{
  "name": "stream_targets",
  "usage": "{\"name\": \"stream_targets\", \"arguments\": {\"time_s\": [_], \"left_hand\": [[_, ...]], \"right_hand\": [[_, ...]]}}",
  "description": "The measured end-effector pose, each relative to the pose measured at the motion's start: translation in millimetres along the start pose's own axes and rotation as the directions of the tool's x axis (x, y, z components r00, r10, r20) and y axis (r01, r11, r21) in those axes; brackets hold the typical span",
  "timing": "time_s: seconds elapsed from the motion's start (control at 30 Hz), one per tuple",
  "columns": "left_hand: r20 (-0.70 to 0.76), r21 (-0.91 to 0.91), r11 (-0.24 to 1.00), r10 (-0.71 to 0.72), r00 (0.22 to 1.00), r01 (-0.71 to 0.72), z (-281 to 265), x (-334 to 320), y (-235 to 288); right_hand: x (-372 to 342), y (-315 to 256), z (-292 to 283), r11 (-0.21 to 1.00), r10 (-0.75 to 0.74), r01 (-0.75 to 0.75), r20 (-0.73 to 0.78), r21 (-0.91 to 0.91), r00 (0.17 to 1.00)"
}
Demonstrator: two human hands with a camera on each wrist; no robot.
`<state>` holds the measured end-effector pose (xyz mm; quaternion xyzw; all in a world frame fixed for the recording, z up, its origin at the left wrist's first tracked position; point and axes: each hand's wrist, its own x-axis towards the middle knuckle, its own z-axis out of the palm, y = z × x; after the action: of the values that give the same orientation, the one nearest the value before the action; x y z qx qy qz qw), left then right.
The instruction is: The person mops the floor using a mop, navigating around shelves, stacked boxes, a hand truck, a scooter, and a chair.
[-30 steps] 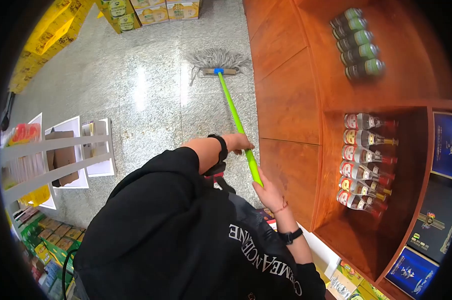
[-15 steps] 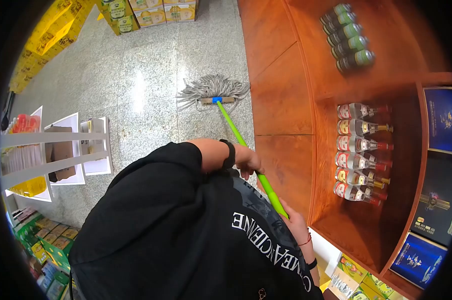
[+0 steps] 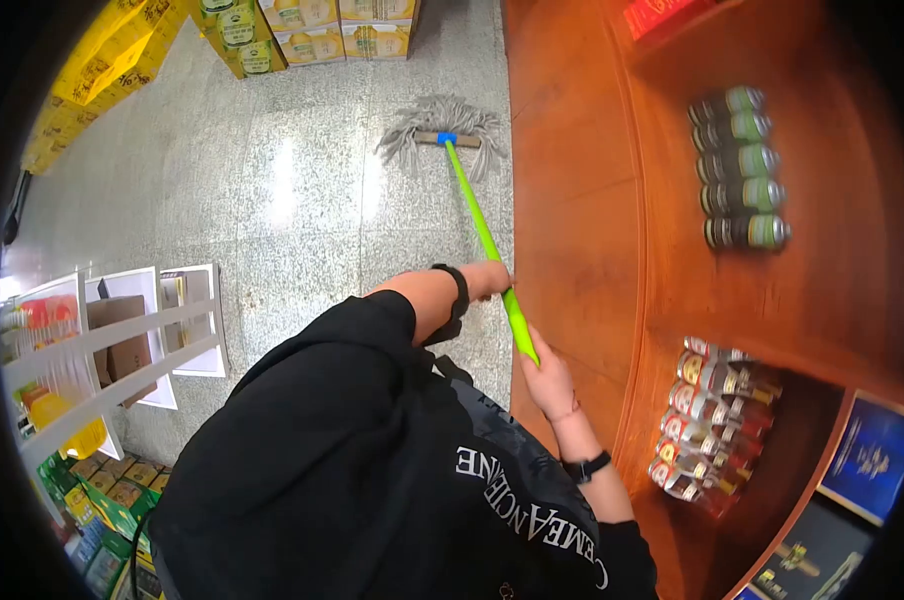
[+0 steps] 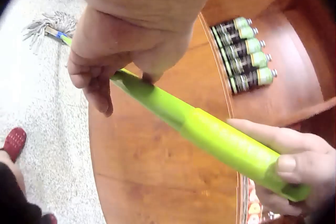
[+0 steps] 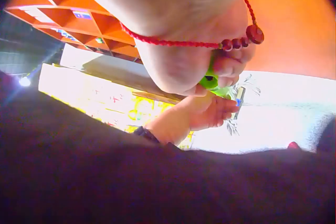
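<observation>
Mop head rests on the floor at our twelve o'clock. Our left hand curls round the green stick; our right hand, five o'clock from our left, grips the stick's end.

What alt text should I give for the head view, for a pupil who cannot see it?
A person holds a mop by its green handle, left hand nearer the mop head, right hand at the handle's end. The grey strands spread on a speckled floor beside a reddish wooden cabinet holding bottles.
</observation>
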<state>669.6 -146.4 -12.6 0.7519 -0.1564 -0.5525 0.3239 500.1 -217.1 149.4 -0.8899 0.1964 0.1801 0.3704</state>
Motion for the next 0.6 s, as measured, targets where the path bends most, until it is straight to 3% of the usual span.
{"name": "stream_targets", "arguments": {"time_s": [0.03,0.1,0.23,0.3,0.47,0.6], "left_hand": [[-0.078,-0.058,0.998,-0.025,0.997,0.021,-27.8,7.5,2.6],[-0.143,-0.1,0.995,-0.009,0.99,-0.006,-85.4,26.7,8.5],[-0.252,-0.096,0.995,-0.03,0.967,0.006,-165.3,50.0,28.4],[-0.243,0.038,0.999,-0.014,0.97,0.024,-187.6,51.2,40.3],[-0.241,0.099,0.995,-0.005,0.971,0.029,-186.9,36.7,46.8],[-0.189,-0.029,0.999,-0.041,0.981,0.036,-155.0,28.5,34.7]], "right_hand": [[33.8,-10.3,-0.5,0.997,-0.07,0.071,-0.02,0.025,0.997],[97.9,-39.3,-11.1,0.984,-0.043,0.034,0.048,0.177,0.998],[203.8,-57.5,-15.4,0.992,-0.036,0.026,0.073,0.127,0.997],[226.4,-64.3,-14.1,0.992,-0.013,0.001,0.094,0.123,0.996],[226.5,-71.3,-18.6,0.992,-0.037,0.016,0.175,0.123,0.984],[178.2,-52.8,-28.2,0.992,-0.081,0.062,0.19,0.106,0.978]]}}
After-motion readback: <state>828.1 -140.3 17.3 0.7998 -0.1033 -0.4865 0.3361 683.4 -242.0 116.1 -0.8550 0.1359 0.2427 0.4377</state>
